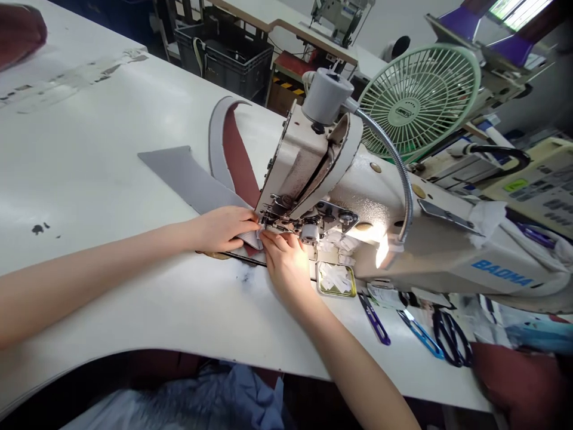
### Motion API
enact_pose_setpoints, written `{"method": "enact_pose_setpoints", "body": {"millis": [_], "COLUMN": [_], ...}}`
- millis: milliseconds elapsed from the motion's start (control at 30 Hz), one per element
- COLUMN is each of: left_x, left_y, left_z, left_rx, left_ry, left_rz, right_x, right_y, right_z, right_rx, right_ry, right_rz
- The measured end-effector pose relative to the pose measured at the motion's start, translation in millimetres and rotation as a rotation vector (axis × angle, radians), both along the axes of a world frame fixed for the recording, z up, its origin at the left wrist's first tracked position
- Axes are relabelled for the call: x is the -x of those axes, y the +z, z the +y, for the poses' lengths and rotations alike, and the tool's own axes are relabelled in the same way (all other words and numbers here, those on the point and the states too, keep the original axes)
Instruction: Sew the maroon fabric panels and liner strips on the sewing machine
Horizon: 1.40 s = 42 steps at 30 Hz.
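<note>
A long strip of material [188,179], grey on one face and maroon on the other, lies on the table and curls into a loop behind. Its near end goes to the needle area of a sewing machine [286,173]. My left hand [221,230] is closed on the strip just left of the presser foot, thumb and fingers pressed against it. From the right, my right hand [286,257] has its bent fingers on the strip's end beside the needle area. The machine head partly hides those fingertips and the needle.
A small tin of white scraps [335,279] stands right of my right hand. Purple thread snips [375,319], blue snips [421,334] and dark-handled scissors [452,337] lie along the table. Behind the machine are a green fan [418,101] and a grey crate [224,57].
</note>
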<state>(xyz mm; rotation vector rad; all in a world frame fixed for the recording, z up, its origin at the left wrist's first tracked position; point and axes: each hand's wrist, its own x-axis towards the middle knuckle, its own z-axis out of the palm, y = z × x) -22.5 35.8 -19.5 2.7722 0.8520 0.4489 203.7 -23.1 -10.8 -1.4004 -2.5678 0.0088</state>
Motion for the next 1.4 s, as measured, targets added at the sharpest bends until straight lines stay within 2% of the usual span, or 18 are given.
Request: {"method": "enact_pose_setpoints", "body": {"millis": [300,500,633,867,1200,1400], "left_x": [-2,-4,-3,1,-2,-3], "left_y": [-5.2,-4.7,-5.5,-7.3,-4.2,3.3], "left_z": [-3,-2,-7,-10,21,42], "left_rx": [-0.010,-0.022,-0.009,-0.006,-0.083,-0.043], "left_ry": [0.013,0.033,0.008,-0.023,-0.018,-0.103], "left_rz": [-0.078,-0.061,-0.069,-0.085,-0.058,-0.122], "right_x": [-1,-1,3,12,11,14], "right_y": [-4.5,-0.5,2.2,2.8,-5.0,-5.0], "right_z": [0,0,-11,-23,-11,-6], "right_rx": [-0.016,-0.003,-0.023,-0.047,-0.068,-0.072], "right_ry": [-0.010,-0.041,0.042,0.130,0.053,0.018], "right_rz": [0.008,0.024,0.047,-0.083,-0.078,-0.057]}}
